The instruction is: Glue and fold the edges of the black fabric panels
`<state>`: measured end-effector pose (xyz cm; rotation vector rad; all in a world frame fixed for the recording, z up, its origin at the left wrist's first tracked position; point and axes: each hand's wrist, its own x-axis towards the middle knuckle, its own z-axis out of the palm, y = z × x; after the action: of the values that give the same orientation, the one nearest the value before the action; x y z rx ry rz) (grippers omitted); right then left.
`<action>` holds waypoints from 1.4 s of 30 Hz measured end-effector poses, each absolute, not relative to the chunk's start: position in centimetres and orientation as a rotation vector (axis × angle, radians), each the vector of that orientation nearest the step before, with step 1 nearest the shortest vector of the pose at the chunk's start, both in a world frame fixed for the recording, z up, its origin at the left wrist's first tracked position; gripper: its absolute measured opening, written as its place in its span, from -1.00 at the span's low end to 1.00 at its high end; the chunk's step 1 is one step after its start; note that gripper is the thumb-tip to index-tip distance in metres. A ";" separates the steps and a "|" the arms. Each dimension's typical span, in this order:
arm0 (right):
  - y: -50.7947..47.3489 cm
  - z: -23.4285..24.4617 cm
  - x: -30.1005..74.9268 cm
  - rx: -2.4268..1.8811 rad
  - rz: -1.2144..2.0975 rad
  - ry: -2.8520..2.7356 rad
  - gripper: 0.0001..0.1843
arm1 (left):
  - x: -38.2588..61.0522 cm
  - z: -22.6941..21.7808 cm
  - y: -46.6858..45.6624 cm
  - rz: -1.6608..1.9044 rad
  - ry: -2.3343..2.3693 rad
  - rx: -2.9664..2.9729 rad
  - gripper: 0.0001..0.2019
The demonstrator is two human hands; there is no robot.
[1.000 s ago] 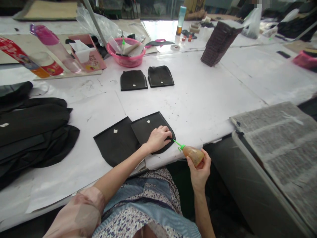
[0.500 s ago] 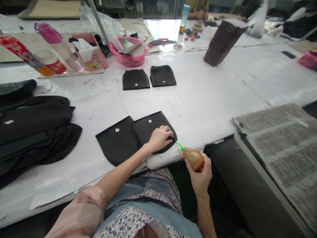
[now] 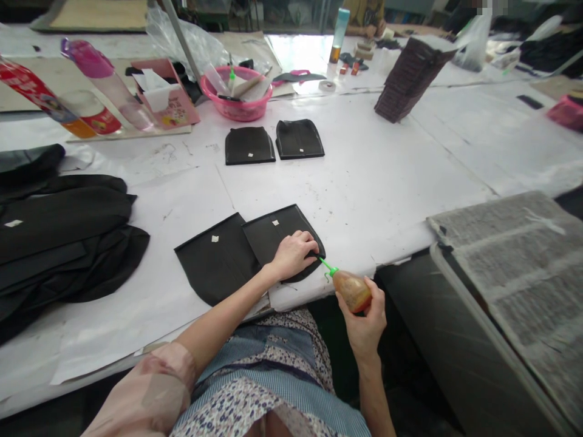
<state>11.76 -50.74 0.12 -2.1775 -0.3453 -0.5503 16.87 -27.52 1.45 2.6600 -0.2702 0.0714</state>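
Observation:
Two black cut pieces lie side by side near the table's front edge, each with a small white tag. My left hand [image 3: 294, 254] rests with curled fingers on the right black piece [image 3: 273, 233], pressing its rounded edge. The left black piece [image 3: 214, 258] lies untouched beside it. My right hand [image 3: 364, 315] grips a small amber glue bottle [image 3: 351, 290] off the table's edge. Its green nozzle [image 3: 327, 266] points at the piece's edge right by my left fingers.
Two more black pieces [image 3: 249, 145] [image 3: 299, 139] lie farther back. A pile of black material [image 3: 64, 230] fills the left. A pink bowl [image 3: 237, 97], bottles [image 3: 104, 85] and a dark stack [image 3: 405, 79] stand behind. A grey mesh tray [image 3: 514, 255] is at the right.
The glue bottle and my right hand have shifted slightly left and up, the nozzle staying at the piece's edge. My left hand stays put.

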 end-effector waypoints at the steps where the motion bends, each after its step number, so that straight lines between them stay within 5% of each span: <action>1: -50.7 0.0 11.8 -2.179 -0.554 -0.332 -0.40 | 16.9 1.4 -27.5 0.073 -0.273 2.660 -0.89; 35: -51.2 0.1 9.8 -2.074 -0.286 -0.202 -0.34 | 17.8 1.2 -27.7 0.076 -0.236 2.651 -0.88; 42: -51.3 -0.3 9.7 -2.044 -0.287 -0.184 -0.32 | 14.4 3.3 -24.1 -0.078 -0.421 2.582 -0.66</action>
<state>9.73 -51.34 -0.31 -2.0443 -0.1843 -0.2874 14.38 -24.08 3.31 2.5825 -0.4209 -0.0783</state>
